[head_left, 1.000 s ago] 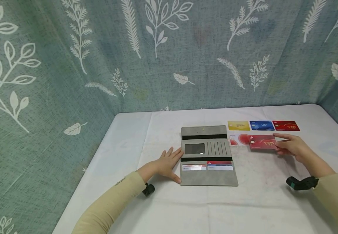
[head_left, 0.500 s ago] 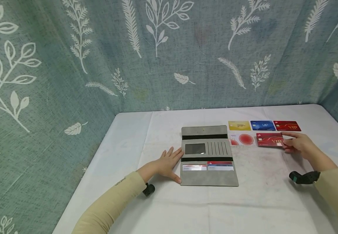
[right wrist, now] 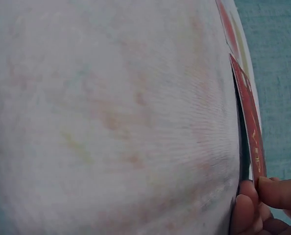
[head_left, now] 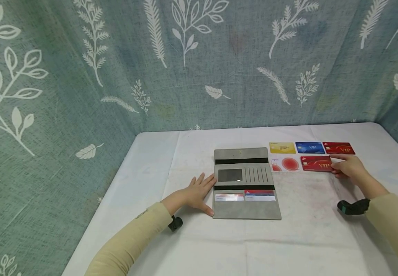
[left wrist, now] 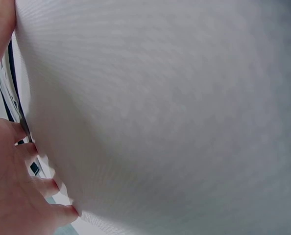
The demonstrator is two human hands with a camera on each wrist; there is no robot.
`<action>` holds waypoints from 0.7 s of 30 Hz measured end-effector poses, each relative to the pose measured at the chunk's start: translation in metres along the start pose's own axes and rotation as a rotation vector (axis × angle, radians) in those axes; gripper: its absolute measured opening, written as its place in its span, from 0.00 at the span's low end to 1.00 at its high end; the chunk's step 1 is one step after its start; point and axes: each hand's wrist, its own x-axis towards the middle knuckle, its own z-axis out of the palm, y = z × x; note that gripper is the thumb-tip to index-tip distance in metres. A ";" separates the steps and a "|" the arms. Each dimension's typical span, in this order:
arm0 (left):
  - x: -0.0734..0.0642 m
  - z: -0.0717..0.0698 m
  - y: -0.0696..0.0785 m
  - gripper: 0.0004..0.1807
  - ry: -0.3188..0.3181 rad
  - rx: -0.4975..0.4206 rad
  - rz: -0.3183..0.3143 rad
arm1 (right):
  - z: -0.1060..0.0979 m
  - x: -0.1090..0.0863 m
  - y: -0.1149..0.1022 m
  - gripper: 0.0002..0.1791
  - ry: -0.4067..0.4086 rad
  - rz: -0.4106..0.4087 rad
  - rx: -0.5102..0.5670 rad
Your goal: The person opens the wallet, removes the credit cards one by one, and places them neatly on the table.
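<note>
Card (head_left: 315, 163), red with gold VIP letters, was at the right end of the front row, just beside the white card (head_left: 288, 164) with round red spots. The right hand (head_left: 352, 168) pinched it by its right end, finger and thumb close together. That hold likely let the letters show. The right wrist view showed a dark gap under the near edge, so the card seemed a bit up off the worktop (head_left: 185, 249).

Behind it were 3 more in a line: the yellow card (head_left: 282, 148), the blue card (head_left: 310, 148) and a 2nd red card (head_left: 336, 147). The rows looked neat, maybe so each front could be seen. To their left the grey wallet (head_left: 247, 212) lay unfolded and flat, with tucked cards (head_left: 229, 197) poking from 2 low pockets. The left hand (head_left: 196, 194) had straight, spread fingers and held nothing. Its tips touched the wallet's left edge, perhaps to stop it sliding.

The wallet's right edge was just beside both rows, so sideways room there was tight. The worktop in front of the cards gave the right hand lots of room. Behind the far edge hung a leafy curtain (head_left: 185, 96).
</note>
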 end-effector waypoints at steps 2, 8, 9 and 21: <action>0.000 0.000 0.000 0.65 -0.003 -0.002 -0.001 | 0.002 -0.001 0.001 0.30 0.018 -0.022 -0.022; 0.000 -0.001 0.000 0.65 -0.001 -0.007 -0.001 | 0.005 -0.008 0.002 0.27 0.060 -0.084 -0.070; 0.001 -0.001 0.000 0.65 0.001 -0.009 -0.001 | 0.005 -0.009 0.002 0.27 0.061 -0.091 -0.079; 0.000 -0.001 0.000 0.65 -0.003 -0.021 0.003 | 0.000 -0.016 -0.001 0.45 -0.065 -0.161 -0.349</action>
